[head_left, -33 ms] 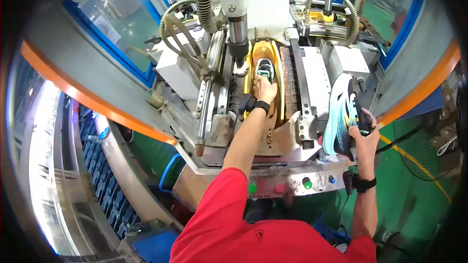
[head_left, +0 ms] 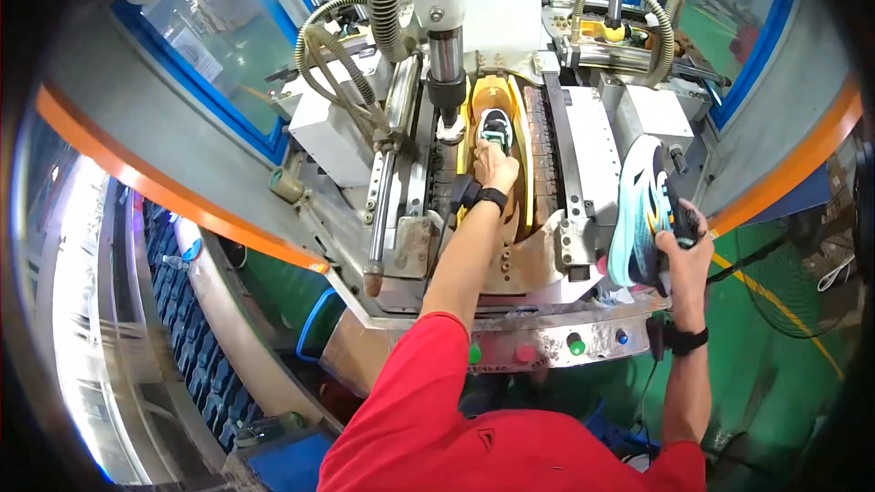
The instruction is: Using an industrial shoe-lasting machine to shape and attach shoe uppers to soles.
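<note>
Left hand [head_left: 497, 167] is stretched fwd into the grey metal press machine [head_left: 583, 137], fingers closed round the heel end of a white-and-teal sneaker [head_left: 493, 127] that sits toe-away in the yellow shoe-shaped mould bed [head_left: 510, 100]. Black wristband [head_left: 490, 198] just behind that hand, w/ a small yellow-black bit beside it. Directly beyond the hand, left of the sneaker, a dark vertical steel ram [head_left: 447, 82] comes down w/ a white pad at its foot, close to the shoe but can't tell if touching.

Right hand [head_left: 685, 241] is out to the side, well apart from the left, held up beside the machine's right flank. It's clenched on a second shoe, pale mint-and-teal w/ a thick light sole [head_left: 636, 214], sole face turned toward the mould, shoe standing roughly upright on its end. Fingers wrap the dark upper part [head_left: 679, 219]; black watch-type band [head_left: 685, 340] on that wrist.

Below both hands, near the body: shiny steel front panel [head_left: 547, 346] w/ a green round button [head_left: 576, 344], a red one [head_left: 523, 354] left of it, and a small blue one [head_left: 622, 337] right of it. Ribbed beige hoses [head_left: 337, 46] loop above-left of the left hand. Red sleeve [head_left: 410, 383] runs up the left arm. Green floor [head_left: 784, 355] under the right hand, yellow line across it.
</note>
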### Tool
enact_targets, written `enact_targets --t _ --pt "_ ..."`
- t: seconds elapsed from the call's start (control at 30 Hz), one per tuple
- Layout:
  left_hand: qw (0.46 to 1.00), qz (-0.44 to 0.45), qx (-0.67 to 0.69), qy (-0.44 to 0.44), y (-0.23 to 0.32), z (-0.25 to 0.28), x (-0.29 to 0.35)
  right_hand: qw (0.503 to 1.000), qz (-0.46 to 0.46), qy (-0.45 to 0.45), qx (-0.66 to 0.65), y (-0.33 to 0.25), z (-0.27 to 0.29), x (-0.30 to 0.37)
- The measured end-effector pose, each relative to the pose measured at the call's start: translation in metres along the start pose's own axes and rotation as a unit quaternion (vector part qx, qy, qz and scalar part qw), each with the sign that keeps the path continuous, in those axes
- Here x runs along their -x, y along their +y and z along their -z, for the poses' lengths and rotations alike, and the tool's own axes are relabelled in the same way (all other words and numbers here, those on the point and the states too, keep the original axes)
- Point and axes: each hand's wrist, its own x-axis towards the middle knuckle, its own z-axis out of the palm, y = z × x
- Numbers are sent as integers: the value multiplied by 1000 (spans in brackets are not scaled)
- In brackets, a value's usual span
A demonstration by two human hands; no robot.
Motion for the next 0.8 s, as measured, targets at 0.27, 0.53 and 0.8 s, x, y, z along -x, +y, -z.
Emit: enact_targets --t 0.27,0.53,0.8 --pt "765 208 571 -214 -2 118 70 954 -16 -146 263 -25 -118 -156" --pt "806 249 524 -116 -69 325 270 863 54 -239 441 47 -323 -157" --pt "759 344 493 251 -115 366 416 860 253 -150 417 82 -319 -115"
